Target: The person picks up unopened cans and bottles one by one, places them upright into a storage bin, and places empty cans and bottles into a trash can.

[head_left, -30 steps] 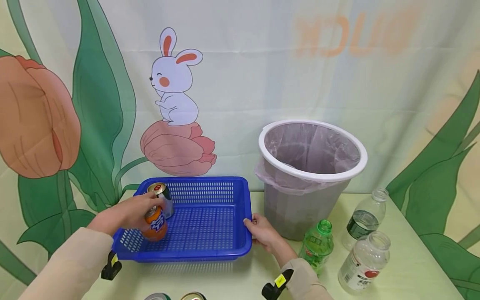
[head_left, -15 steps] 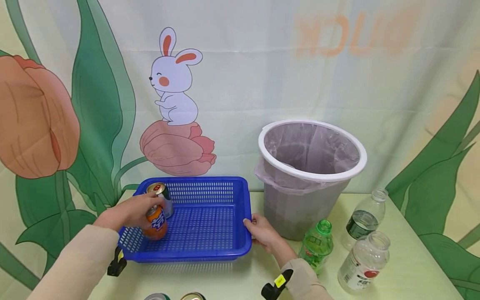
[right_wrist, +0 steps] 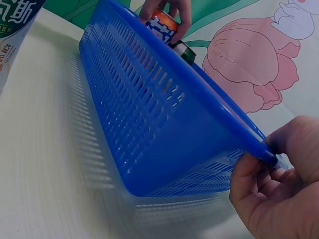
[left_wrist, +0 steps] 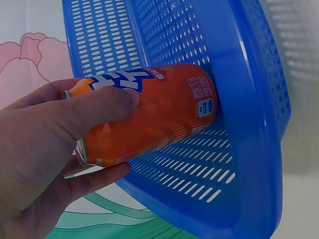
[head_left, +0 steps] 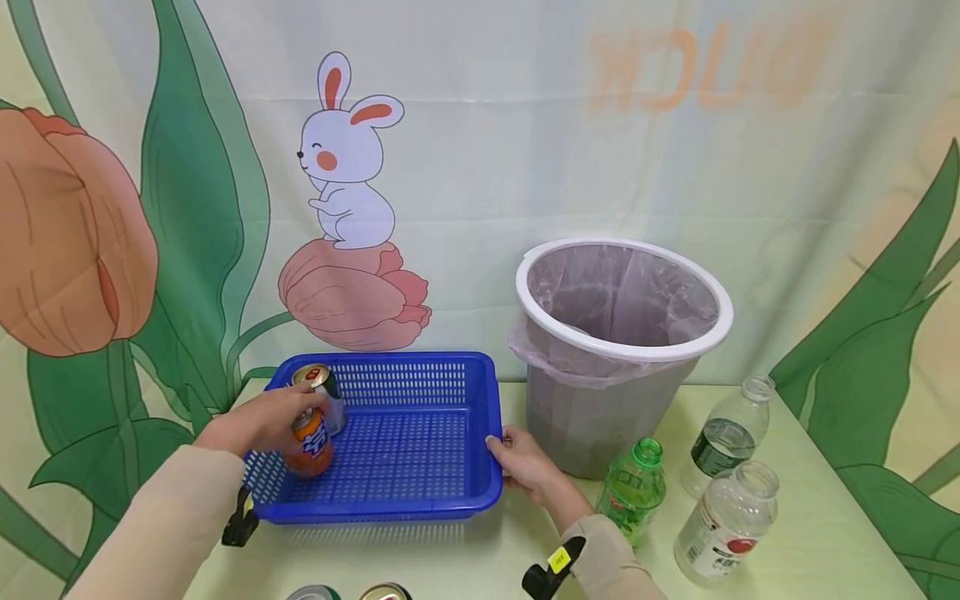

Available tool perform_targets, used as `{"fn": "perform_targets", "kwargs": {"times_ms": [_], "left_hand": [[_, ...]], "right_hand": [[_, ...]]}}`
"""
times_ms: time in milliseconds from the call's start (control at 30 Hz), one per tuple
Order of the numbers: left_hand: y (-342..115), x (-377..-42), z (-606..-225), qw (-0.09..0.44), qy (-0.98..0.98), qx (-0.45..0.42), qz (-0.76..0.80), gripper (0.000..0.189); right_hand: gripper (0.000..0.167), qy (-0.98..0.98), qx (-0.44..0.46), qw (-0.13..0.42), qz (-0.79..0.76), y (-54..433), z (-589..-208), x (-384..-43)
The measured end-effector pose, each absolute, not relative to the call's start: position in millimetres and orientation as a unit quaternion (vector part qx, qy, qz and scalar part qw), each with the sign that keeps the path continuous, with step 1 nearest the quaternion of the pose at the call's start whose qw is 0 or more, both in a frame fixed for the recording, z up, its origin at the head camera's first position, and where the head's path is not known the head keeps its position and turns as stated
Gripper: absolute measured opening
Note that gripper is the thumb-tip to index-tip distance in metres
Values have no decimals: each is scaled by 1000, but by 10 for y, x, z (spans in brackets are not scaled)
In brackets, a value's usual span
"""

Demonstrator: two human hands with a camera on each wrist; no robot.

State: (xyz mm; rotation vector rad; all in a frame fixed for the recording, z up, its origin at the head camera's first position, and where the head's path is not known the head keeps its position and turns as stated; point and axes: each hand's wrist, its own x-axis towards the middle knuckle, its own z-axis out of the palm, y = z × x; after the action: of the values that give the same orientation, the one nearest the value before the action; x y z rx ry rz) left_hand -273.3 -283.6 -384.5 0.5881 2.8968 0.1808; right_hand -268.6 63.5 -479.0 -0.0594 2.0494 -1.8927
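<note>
Inside the left end of a blue plastic basket (head_left: 408, 450), my left hand (head_left: 264, 419) grips an orange soda can (head_left: 312, 450) round its upper part. In the left wrist view the thumb lies along the orange can (left_wrist: 159, 109), whose base is down in the basket. Just behind it stands a second can (head_left: 330, 400), silver and dark green with a gold top. At the basket's right end my right hand (head_left: 525, 461) pinches the rim, thumb on top and fingers curled beneath, as the right wrist view shows on the basket's edge (right_wrist: 219, 109).
A grey bin (head_left: 600, 408) with a white rim and a plastic liner stands behind my right hand. To the right are a green bottle (head_left: 632, 492), a clear bottle with a dark label (head_left: 725, 446) and a wide clear bottle (head_left: 723, 529). Two can tops (head_left: 386, 592) show at the front edge.
My left wrist and forearm have shifted slightly right, while the hand stays on the orange can. The right hand keeps its hold on the basket rim.
</note>
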Motion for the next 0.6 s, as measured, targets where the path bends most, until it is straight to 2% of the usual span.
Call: {"fn": "perform_targets", "kwargs": {"times_ms": [400,600], "left_hand": [[-2873,-2812,-3940,97,977,173,72,58],[-2869,-2841,-3982,87,976,188,64,51]], "right_hand": [[32,725,-18,176,-666,638,-4786,-2690],[30,723,-19,174,-668,641,-4798,-2693]]}}
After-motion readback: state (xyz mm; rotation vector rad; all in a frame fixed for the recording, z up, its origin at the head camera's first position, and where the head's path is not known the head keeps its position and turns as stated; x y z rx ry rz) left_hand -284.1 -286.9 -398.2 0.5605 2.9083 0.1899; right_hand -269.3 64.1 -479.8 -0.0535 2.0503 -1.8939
